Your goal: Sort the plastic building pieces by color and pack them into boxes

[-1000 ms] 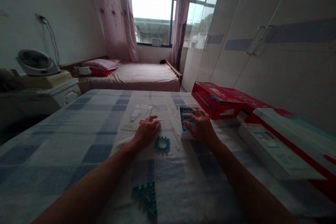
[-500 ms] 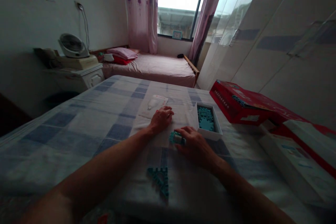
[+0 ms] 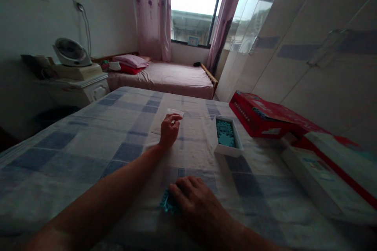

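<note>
My right hand (image 3: pixel 196 200) is low in the middle, close to the near edge of the table, its fingers curled down over teal toothed plastic building pieces (image 3: pixel 168 203). Only their left part shows; the hand hides the rest, so I cannot separate one piece from another. Farther forward, my left hand (image 3: pixel 170 129) hovers at or rests on a white printed leaflet (image 3: pixel 157 126). Its fingers are bent, a gap shows between thumb and index finger, and nothing is visible in it. To the right stands a white open box (image 3: pixel 232 150) with teal toothed pieces (image 3: pixel 225 134) inside.
A blue-and-white checked cloth (image 3: pixel 123 153) covers the table. Along the right side lie a large red box (image 3: pixel 259 115) and a white tray-like carton (image 3: pixel 321 172). Beyond the table are a pink bed (image 3: pixel 176 76) and a cabinet with a fan (image 3: pixel 72 51).
My right hand has come back toward me from beside the white box with the teal piece, now covering where the teal triangle lay. My left hand has shifted left over the leaflet.
</note>
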{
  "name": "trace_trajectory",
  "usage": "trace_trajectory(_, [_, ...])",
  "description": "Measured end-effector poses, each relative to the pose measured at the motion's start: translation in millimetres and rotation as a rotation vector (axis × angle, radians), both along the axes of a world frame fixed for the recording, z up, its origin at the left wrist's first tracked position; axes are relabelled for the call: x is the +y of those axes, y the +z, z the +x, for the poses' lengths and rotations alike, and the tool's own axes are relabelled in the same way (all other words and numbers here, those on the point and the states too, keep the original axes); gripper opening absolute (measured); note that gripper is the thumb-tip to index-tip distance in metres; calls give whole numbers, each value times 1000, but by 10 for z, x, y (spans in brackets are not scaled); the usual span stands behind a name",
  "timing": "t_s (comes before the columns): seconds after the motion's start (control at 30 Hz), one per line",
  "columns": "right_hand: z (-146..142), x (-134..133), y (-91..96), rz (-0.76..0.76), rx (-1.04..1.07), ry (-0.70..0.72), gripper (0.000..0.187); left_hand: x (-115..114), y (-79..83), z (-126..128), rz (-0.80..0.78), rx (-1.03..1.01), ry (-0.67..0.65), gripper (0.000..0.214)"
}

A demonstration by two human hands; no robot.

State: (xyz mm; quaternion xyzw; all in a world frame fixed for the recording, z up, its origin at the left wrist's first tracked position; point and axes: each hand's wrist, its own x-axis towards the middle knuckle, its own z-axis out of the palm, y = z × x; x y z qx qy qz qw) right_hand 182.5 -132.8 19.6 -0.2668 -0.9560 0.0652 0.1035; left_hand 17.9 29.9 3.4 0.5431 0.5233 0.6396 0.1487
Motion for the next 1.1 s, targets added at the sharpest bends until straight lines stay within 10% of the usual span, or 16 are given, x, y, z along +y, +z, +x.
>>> trace_trajectory(0.17, [113, 124, 165, -145, 129, -21, 19, -28, 13, 38, -15, 66, -66, 23])
trace_trajectory(0.47, [842, 1103, 653, -54, 595, -731, 22, -7, -22, 33, -47, 165, -84, 22])
trace_trajectory(1.1, [1186, 1766, 475, -22, 452, -835, 33, 9, -59, 6, -79, 252, -96, 22])
